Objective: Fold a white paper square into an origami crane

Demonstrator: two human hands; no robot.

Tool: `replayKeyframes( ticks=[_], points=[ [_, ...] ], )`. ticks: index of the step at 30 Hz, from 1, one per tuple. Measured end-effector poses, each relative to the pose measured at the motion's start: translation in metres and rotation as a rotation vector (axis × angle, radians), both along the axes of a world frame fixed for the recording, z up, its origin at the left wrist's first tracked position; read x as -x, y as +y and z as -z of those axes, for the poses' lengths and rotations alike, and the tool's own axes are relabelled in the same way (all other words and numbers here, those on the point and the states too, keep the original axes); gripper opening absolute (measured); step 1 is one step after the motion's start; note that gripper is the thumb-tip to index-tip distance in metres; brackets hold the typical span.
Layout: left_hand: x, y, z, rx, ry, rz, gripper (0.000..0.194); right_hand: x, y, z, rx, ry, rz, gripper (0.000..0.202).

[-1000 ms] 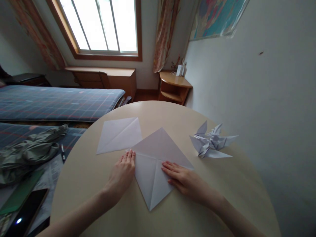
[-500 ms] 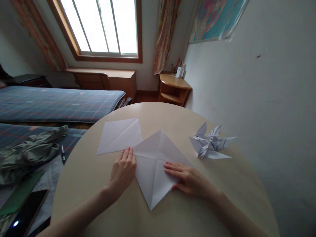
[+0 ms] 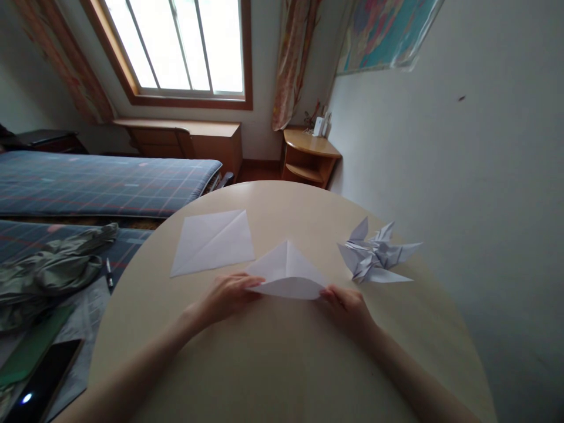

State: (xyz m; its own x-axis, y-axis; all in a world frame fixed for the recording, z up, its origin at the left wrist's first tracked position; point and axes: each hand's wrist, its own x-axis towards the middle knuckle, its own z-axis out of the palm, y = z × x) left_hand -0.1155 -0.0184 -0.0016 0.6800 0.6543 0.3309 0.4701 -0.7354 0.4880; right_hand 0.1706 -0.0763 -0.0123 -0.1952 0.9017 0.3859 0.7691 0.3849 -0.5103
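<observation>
A white sheet of paper [image 3: 286, 267] is bent across its middle, its near part raised and curved, its far corner pointing away from me. My left hand [image 3: 231, 295] pinches the left corner of this sheet. At the right corner, my right hand [image 3: 348, 304] grips the paper between thumb and fingers. Beyond my left hand, a second white sheet [image 3: 214, 242] with a diagonal crease lies flat. Several folded paper cranes [image 3: 376, 252], bunched together, sit to the right past my right hand.
The round, pale table [image 3: 282, 364] stands close to the white wall [image 3: 462, 176] on the right. Left of it, a plaid mattress [image 3: 106, 182], a crumpled grey-green cloth [image 3: 53, 261], a phone [image 3: 48, 376], a green folder [image 3: 35, 341] and a pen [image 3: 109, 273] are visible.
The sheet lay spread out as a diamond under both palms. Now its near corner is folded up and away from me, and both hands have moved to grip the side corners.
</observation>
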Motion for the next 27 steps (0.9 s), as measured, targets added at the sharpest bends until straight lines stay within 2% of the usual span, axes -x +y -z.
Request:
replayKeyframes(
  ticks=[3, 6, 9, 11, 14, 18, 24, 27],
  points=[
    [-0.007, -0.005, 0.006, 0.061, -0.045, -0.160, 0.023, 0.003, 0.002, 0.000, -0.055, -0.036, 0.156, 0.059],
    [-0.012, -0.010, 0.003, 0.167, -0.037, -0.334, 0.021, 0.006, 0.005, 0.001, -0.082, -0.085, 0.278, 0.051],
    [-0.014, -0.011, -0.001, 0.202, -0.016, -0.470, 0.025, 0.010, 0.005, 0.000, -0.135, -0.146, 0.306, 0.035],
    [-0.015, -0.010, -0.001, 0.186, -0.009, -0.520, 0.031, 0.014, 0.004, -0.004, -0.220, -0.228, 0.235, 0.029],
    [-0.016, -0.009, -0.002, 0.186, -0.012, -0.540, 0.035, 0.021, 0.000, -0.011, -0.347, -0.387, 0.049, 0.033],
    [-0.015, -0.007, -0.004, 0.190, -0.014, -0.534, 0.036, 0.029, -0.004, -0.013, -0.381, -0.491, -0.192, 0.039],
    [-0.014, -0.006, -0.009, 0.184, 0.105, -0.485, 0.033, 0.030, -0.002, -0.009, -0.510, -0.506, -0.278, 0.032],
    [-0.015, -0.011, -0.013, 0.086, 0.211, -0.525, 0.032, 0.028, -0.002, -0.011, -0.539, -0.474, -0.289, 0.032]
  ],
)
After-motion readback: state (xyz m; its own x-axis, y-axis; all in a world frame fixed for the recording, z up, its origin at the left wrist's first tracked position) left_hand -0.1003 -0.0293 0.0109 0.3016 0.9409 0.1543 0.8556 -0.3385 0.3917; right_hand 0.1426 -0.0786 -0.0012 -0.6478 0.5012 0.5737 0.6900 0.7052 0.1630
